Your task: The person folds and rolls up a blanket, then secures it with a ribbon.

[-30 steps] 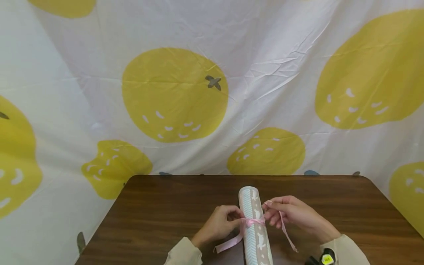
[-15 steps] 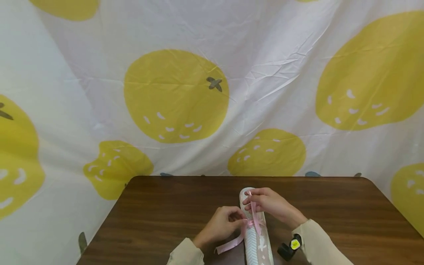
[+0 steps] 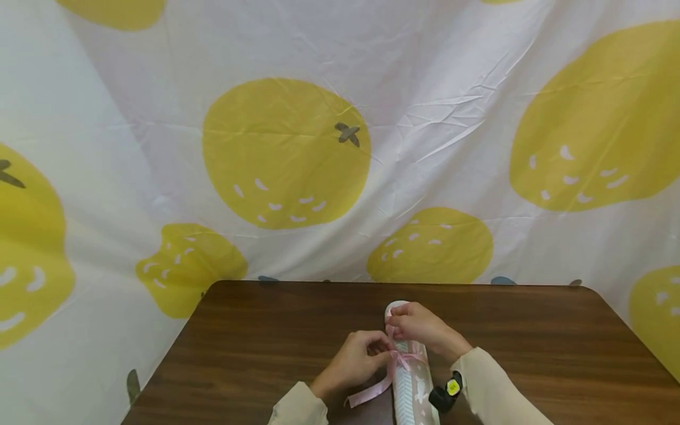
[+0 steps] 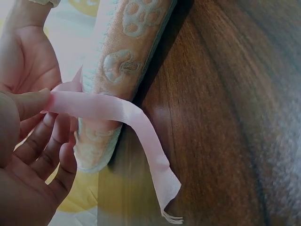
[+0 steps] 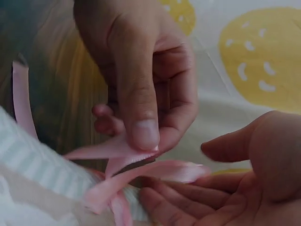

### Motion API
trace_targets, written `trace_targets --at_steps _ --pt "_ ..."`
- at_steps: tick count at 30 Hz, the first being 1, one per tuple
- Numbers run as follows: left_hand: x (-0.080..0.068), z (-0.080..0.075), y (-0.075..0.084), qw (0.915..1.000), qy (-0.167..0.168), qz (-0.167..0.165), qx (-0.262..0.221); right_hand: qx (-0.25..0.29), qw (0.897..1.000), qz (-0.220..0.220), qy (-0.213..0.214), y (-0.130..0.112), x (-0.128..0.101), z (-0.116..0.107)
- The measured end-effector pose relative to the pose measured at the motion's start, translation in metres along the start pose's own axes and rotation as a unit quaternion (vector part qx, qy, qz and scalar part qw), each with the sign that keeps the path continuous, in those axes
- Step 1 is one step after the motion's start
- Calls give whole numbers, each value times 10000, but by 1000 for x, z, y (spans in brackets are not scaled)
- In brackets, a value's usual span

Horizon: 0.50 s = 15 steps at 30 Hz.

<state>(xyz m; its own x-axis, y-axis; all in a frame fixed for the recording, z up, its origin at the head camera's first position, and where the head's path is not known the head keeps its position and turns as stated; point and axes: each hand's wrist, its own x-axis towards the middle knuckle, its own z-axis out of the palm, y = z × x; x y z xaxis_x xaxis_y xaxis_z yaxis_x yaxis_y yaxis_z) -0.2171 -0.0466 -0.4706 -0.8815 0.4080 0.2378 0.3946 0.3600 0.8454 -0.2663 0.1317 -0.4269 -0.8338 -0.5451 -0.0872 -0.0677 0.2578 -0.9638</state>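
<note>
A roll of patterned paper lies lengthwise on the brown table, with a pink ribbon tied round its middle. My left hand is on the roll's left side and pinches the ribbon at the knot; its thumb presses the ribbon beside the roll. A loose tail trails onto the table. My right hand is over the roll's far end. Its thumb and fingers pinch a folded stretch of ribbon just above my left hand.
A white sheet printed with large yellow fruit hangs behind the table. The table's far edge runs close behind the roll. A black wrist camera with a yellow sticker sits on my right forearm.
My right hand has moved from the roll's right side to over its far end, carrying its ribbon end up and across. My left hand has stayed at the knot.
</note>
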Motion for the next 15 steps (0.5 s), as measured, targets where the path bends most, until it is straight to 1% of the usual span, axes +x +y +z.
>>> trace_targets --at_steps 2,4,8,10,13,15 --pt "1 1 0 10000 -10 40 -8 -439 9989 64 131 -2 -2 0" --pt "1 1 0 10000 -7 75 -2 -888 9957 89 249 -4 -5 0" --pt "2 2 0 10000 12 77 5 -1315 9904 173 394 -8 -11 -3" --pt "2 3 1 10000 23 42 -38 -1379 9891 170 489 -8 -15 -5" --pt "1 3 2 9999 60 0 -111 -1301 9903 61 484 -7 -21 -10" --pt "2 4 2 9999 95 -6 -142 -1172 9922 -93 420 -5 -25 -13"
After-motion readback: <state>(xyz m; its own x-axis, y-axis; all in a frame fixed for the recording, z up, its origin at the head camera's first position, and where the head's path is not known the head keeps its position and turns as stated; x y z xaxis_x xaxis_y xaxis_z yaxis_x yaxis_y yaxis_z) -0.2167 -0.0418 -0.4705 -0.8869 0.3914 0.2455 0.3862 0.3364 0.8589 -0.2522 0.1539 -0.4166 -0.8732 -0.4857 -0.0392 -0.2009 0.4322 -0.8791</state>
